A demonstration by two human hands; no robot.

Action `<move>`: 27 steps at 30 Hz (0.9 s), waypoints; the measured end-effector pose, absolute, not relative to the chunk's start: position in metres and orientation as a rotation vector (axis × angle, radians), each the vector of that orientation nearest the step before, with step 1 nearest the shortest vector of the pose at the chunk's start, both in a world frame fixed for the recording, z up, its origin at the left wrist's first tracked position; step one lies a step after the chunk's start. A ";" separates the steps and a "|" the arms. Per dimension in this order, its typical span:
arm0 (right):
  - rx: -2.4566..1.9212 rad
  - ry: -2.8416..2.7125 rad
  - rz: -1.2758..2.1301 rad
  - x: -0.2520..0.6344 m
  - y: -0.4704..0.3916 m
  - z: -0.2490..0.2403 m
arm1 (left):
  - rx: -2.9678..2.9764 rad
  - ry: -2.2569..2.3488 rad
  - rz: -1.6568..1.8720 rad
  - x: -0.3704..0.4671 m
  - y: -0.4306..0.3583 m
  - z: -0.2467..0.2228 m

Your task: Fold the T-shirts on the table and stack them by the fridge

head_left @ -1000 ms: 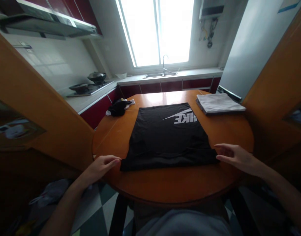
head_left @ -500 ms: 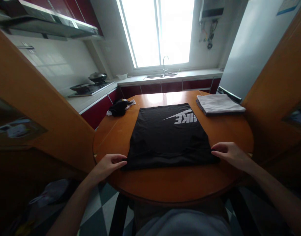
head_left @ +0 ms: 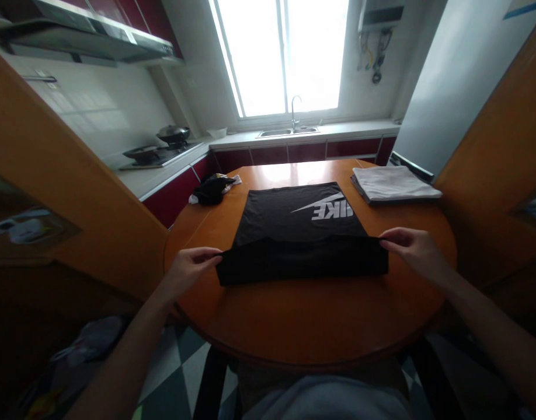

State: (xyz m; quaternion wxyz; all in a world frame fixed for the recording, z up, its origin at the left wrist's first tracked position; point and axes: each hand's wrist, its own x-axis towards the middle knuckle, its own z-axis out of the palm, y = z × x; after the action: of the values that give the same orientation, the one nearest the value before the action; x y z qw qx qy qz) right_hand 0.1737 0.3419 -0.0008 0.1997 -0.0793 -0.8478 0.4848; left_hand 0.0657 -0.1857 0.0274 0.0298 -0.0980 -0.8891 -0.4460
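A black shirt [head_left: 294, 224] with white NIKE lettering lies on the round wooden table [head_left: 312, 326]. Its near edge is lifted and doubled over, forming a dark band across the front. My left hand [head_left: 191, 271] pinches the left corner of that raised edge between thumb and fingers. At the other end, my right hand [head_left: 410, 248] pinches the right corner, so the edge is stretched between both hands.
Folded cloths [head_left: 394, 184] are stacked at the table's back right. A crumpled black and white cloth [head_left: 212, 190] sits at the back left. Beyond are a counter with a sink [head_left: 289, 132], a stove [head_left: 163, 154] and a fridge [head_left: 456, 76].
Both hands have risen and moved slightly away from me, lifting the shirt's near edge off the table. The white lettering has stayed in place.
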 end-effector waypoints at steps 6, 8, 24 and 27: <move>-0.215 -2.320 1.348 0.124 0.356 0.009 | -0.292 -2.583 -1.379 0.016 -0.173 0.027; -0.214 -2.328 1.374 0.103 0.361 0.009 | -0.299 -2.582 -1.401 -0.004 -0.170 0.022; -0.236 -2.516 1.442 -0.007 0.376 -0.048 | -0.317 -2.787 -1.563 -0.099 -0.167 -0.029; -0.256 -2.495 1.454 -0.011 0.379 -0.047 | -0.311 -2.762 -1.589 -0.104 -0.165 -0.027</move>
State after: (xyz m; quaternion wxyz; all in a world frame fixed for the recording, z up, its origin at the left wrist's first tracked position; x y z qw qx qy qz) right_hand -0.0110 0.3787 -0.0469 0.1210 -0.0876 -0.8543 0.4978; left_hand -0.1038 -0.1648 -0.0275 -0.0301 -0.0971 -0.8622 -0.4962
